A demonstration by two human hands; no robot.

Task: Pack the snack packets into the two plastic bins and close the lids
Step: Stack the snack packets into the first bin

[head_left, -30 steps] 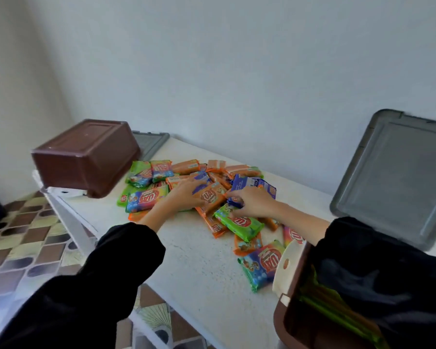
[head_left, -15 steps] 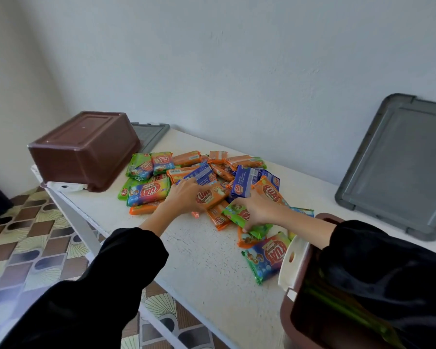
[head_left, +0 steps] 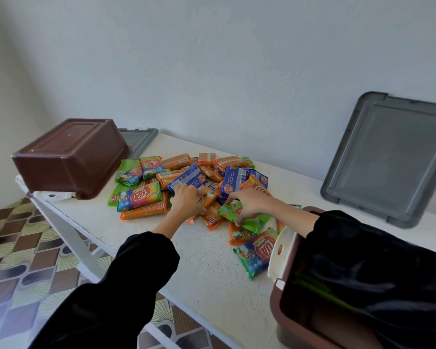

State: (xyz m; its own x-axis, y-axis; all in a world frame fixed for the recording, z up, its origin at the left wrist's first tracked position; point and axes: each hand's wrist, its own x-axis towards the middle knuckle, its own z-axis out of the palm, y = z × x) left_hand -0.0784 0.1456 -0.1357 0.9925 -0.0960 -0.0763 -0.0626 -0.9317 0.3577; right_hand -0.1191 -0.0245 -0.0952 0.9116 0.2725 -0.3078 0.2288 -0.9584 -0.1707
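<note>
A pile of orange, green, blue and rainbow snack packets [head_left: 186, 180] lies in the middle of the white table [head_left: 207, 268]. My left hand [head_left: 186, 204] curls over an orange packet [head_left: 208, 197] at the pile's near edge. My right hand [head_left: 249, 204] grips a green packet [head_left: 256, 221] just to the right. An open brown bin [head_left: 278, 311] with a white latch [head_left: 281, 253] stands at the near right, partly hidden by my right sleeve; green packets show inside. A second brown bin [head_left: 71, 157] lies upside down at the far left.
A grey lid [head_left: 393, 157] leans on the wall at the right. Another grey lid [head_left: 139, 139] lies behind the upturned bin. The table's left edge drops to a patterned tile floor [head_left: 23, 248]. A rainbow packet [head_left: 257, 253] lies beside the open bin.
Both hands have drawn slightly back toward me at the pile's near edge. My right hand has closed on the green packet. The camera has tilted a little.
</note>
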